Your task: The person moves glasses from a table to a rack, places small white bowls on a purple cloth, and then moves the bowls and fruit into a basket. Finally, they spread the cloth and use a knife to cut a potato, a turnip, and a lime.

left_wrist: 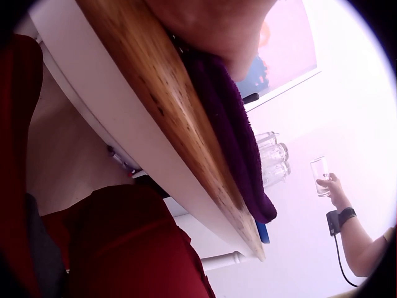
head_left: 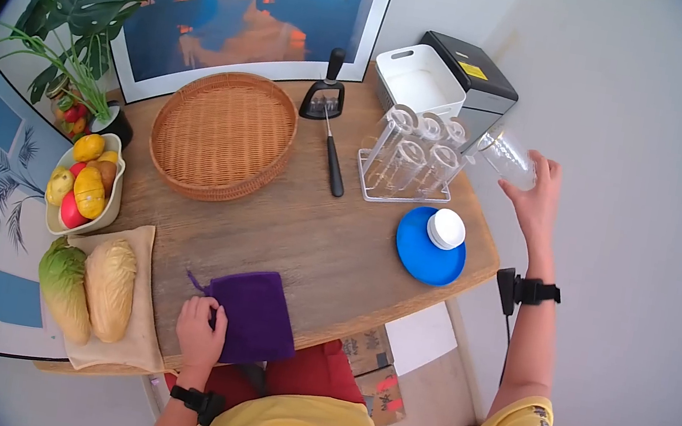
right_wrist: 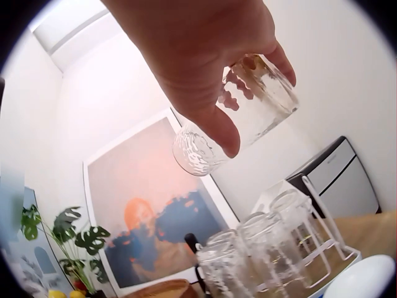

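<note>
Up at the right, my right hand (head_left: pixel 538 203) holds a clear drinking glass (head_left: pixel 504 154) tilted in the air, thumb on one side and fingers on the other. In the right wrist view the glass (right_wrist: pixel 197 151) shows a rippled surface at one end. Beside and below it stands a white wire rack (head_left: pixel 403 200) carrying several clear glasses (head_left: pixel 406 163). My left hand (head_left: pixel 201 333) rests at the left edge of a purple drawstring pouch (head_left: pixel 261 320), fingers loosely bent. The pouch lies flat at the table's front edge.
A blue plate (head_left: pixel 415 262) with small white dishes (head_left: pixel 446 228) lies before the rack. Behind are a white basket (head_left: pixel 423 80) and black-topped bin (head_left: pixel 477 68). Leftward are a wicker tray (head_left: pixel 225 134), a peeler-like black tool (head_left: pixel 324 98), a knife (head_left: pixel 332 163), fruit bowl (head_left: pixel 110 209) and cabbages (head_left: pixel 109 289).
</note>
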`<state>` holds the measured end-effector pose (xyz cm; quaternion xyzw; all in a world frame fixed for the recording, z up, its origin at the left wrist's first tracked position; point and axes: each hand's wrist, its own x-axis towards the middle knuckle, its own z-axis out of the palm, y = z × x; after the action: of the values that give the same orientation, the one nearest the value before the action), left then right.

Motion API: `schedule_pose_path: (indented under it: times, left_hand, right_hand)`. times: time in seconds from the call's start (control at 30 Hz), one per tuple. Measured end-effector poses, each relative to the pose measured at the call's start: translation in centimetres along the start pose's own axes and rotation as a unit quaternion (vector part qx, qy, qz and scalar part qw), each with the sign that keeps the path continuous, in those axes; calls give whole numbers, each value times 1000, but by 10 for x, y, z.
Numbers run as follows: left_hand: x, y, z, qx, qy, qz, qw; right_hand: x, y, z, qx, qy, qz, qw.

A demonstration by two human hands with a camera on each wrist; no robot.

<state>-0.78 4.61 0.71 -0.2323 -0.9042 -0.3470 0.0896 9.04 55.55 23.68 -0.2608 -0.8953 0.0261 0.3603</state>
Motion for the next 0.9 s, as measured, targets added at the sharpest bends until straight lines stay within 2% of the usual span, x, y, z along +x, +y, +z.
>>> schedule_pose_path:
  times: [0.03,0.07,0.13,0.17,0.23,0.27,0.33,0.53,0.9]
  left_hand:
    - [1,1,0,-2,0,1,1000]
    - [1,1,0,0,-2,-2,1000]
    - [0,0,0,3,-2,-5,1000]
    - [0,0,0,6,-5,-8,1000]
    - [0,1,0,11,-5,-11,1000]
    - [0,2,-1,9,-5,-12,1000]
    - [0,2,-1,7,-5,-13,1000]
    - [0,3,-1,16,-3,-6,1000]
    - [2,8,-2,9,2,-12,1000]
  right_hand:
    - [6,5,-1,-89,15,-38,995]
    - [12,9,-1,-90,15,-39,995]
    - [24,12,0,-206,-29,-93,974]
    - [29,13,2,-205,-28,-93,974]
    - [39,15,9,-335,-73,-153,927]
    - [44,18,15,-332,-71,-154,928]
    - [51,27,29,-441,-95,-202,869]
    - [58,43,65,-474,-146,-232,837]
    - [53,35,124,-472,-171,-308,808]
